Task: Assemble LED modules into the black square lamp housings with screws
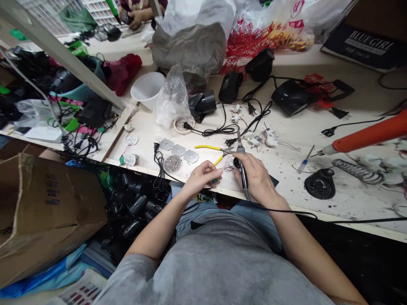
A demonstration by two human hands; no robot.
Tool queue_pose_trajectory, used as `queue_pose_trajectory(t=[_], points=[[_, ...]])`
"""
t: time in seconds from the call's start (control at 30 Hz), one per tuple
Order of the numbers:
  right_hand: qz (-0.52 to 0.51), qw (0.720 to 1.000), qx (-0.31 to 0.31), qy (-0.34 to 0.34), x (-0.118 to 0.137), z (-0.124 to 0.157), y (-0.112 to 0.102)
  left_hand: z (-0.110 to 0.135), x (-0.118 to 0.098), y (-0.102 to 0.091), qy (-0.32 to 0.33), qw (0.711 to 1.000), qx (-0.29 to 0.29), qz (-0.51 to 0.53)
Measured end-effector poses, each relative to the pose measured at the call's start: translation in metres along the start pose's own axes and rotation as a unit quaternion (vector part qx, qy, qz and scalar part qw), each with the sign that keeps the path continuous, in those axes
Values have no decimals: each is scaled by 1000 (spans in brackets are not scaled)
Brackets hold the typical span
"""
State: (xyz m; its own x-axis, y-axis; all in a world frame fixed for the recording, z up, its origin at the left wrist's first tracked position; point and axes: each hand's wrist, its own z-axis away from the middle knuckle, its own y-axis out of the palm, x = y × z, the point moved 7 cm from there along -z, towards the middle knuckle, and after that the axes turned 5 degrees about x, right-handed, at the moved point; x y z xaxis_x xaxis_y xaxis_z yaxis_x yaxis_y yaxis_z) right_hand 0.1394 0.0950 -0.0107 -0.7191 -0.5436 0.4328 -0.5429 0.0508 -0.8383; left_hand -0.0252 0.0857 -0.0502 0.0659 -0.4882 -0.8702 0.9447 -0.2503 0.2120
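Note:
My left hand (202, 177) is closed at the table's front edge, pinching a small green circuit board (215, 181) that the fingers partly cover. Just to its right, my right hand (258, 178) grips a soldering iron (241, 149), its tip pointing away from me and its black cord running back over my wrist. A small round dark part (236, 162) and thin wires lie by the right fingertips; whether the fingers touch the part I cannot tell. Yellow-handled cutters (208, 148) lie open beyond both hands. Left of them are a ball of metal wool (172, 163) and flat metal plates (178, 150).
An orange-handled tool (369, 133) juts in from the right above a spring (358, 170) and a black cover (319, 184). Black housings (291, 97) with cords, a white bucket (148, 90) and plastic bags fill the back. A cardboard box (54, 212) stands lower left. Another person's hands (136, 19) work at the far table.

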Motion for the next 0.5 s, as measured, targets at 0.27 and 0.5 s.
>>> queue_pose_trajectory(t=[0.27, 0.5], points=[[-96, 990, -55, 82, -16, 14, -43, -4, -38, 32, 142, 961, 48, -232], [-71, 992, -69, 82, -20, 43, -73, -4, -48, 63, 226, 935, 65, -264]])
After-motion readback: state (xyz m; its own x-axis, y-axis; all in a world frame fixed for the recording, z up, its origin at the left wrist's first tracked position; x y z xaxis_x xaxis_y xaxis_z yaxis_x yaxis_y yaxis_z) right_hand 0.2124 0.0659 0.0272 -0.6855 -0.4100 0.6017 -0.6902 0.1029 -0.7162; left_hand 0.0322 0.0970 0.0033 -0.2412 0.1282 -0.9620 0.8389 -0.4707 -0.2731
